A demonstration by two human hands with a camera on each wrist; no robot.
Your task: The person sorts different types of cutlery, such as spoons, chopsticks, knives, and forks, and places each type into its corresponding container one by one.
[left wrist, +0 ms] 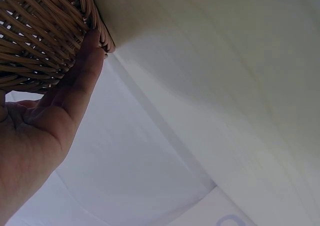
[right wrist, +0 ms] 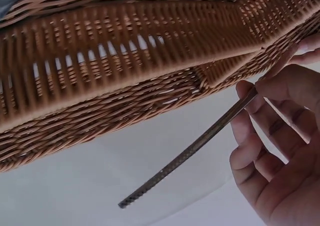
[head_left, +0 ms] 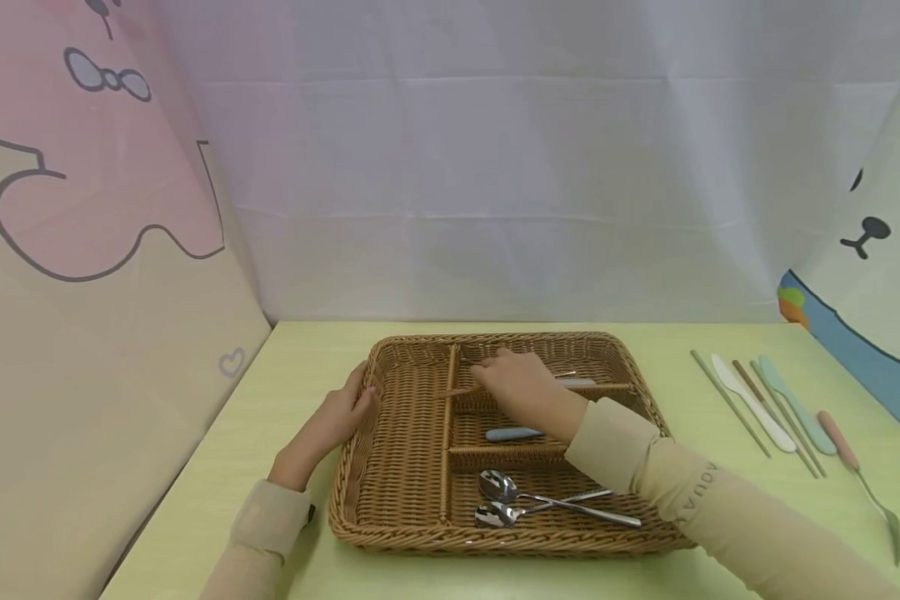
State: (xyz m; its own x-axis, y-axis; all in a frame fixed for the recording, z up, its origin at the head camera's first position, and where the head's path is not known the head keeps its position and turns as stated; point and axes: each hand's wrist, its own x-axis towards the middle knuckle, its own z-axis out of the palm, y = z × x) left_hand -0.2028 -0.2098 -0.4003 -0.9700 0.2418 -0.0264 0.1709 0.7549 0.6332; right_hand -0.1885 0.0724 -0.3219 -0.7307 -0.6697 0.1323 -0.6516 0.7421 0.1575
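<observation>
A brown wicker basket (head_left: 401,533) with several compartments stands on the table. My left hand (head_left: 342,417) holds its left rim, thumb at the edge; in the left wrist view its fingers lie along the outer wicker. Over the back right compartment, my right hand (head_left: 521,385) pinches a thin dark stick with a ridged tip, seemingly a chopstick (right wrist: 187,151), between thumb and fingers. A blue-handled utensil (head_left: 512,434) lies in the middle right compartment, partly hidden by the right arm. Two metal spoons (head_left: 497,486) lie crossed in the front right compartment.
Right of the basket on the pale green table (head_left: 720,517) lie a green chopstick (head_left: 729,402), a white knife (head_left: 753,404), two more thin sticks (head_left: 787,421), a mint knife (head_left: 798,407) and a pink-handled fork-like utensil (head_left: 840,442). A white curtain (head_left: 495,208) hangs behind.
</observation>
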